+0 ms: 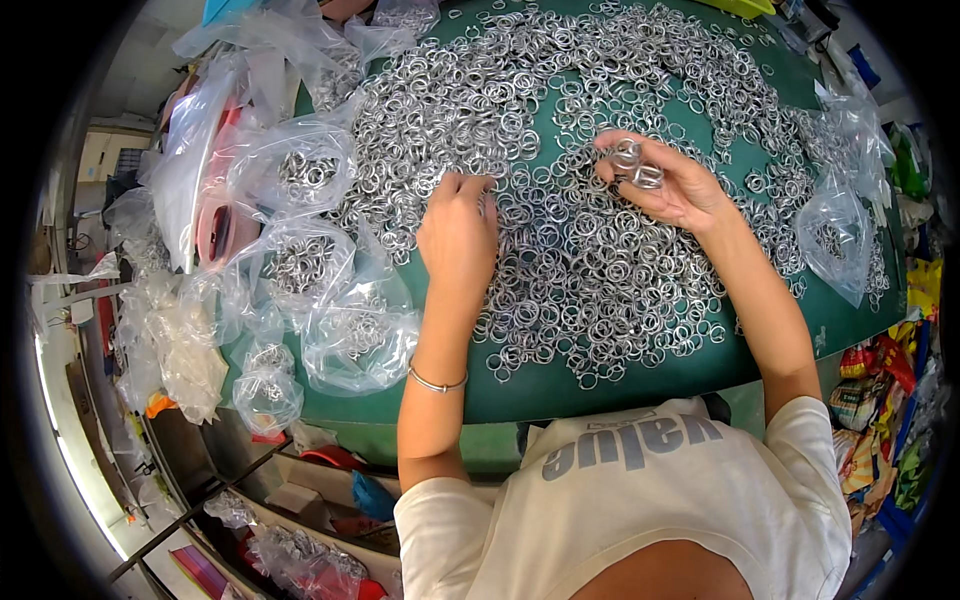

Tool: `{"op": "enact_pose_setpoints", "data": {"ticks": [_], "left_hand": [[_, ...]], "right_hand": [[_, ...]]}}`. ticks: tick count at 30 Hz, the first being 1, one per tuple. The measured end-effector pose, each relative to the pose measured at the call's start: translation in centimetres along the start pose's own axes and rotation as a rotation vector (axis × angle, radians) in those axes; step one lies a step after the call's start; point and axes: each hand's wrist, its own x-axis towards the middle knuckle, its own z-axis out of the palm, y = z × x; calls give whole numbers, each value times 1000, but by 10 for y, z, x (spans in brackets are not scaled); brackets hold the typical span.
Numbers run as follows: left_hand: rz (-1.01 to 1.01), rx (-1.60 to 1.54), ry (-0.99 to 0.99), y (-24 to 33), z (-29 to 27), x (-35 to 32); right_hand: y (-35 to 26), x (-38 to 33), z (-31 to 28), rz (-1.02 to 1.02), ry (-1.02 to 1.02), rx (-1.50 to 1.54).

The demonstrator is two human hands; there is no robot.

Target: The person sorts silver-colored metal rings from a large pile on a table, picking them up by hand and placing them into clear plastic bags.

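Note:
Silver metal rings (590, 285) lie in a thick, loose layer over the green tabletop (440, 385). My right hand (665, 185) is raised over the pile, its fingers curled around several metal rings (630, 160) that show between thumb and fingertips. To its left, my left hand (458, 230) points down into the rings with its fingers bent together. A glint of metal shows beside those fingertips, but what they hold is hidden. A thin bangle (437, 382) circles my left wrist.
Clear plastic bags with rings inside (300, 262) crowd the table's left side, beside a pink container (217, 225). Another clear bag (838, 235) lies at the right edge. Below the left edge are open drawers (300, 490); colourful packets (865, 400) are heaped at the right.

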Motion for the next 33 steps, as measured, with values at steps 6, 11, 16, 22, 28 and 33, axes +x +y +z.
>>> {"op": "enact_pose_setpoints", "data": {"ticks": [6,11,16,22,28,33], "left_hand": [[108,-158,-193,-1,-18,-29],[30,28,-214,-4,-16,-44],[-75,-239,-64,-16,-8,-53],[-105,-345,117,-28,-11,-60],[-305,-439,36,-30,-10,-64],[-236,-415,-18,-31,-14,-69]], "right_hand": [[11,-7,12,97,371,-263],[55,12,37,-306,182,-1607],[68,32,48,-368,-23,-2087],[52,30,37,-411,54,-1662],[74,36,44,-405,-84,-2156],[54,40,28,-502,-6,-1684]]}}
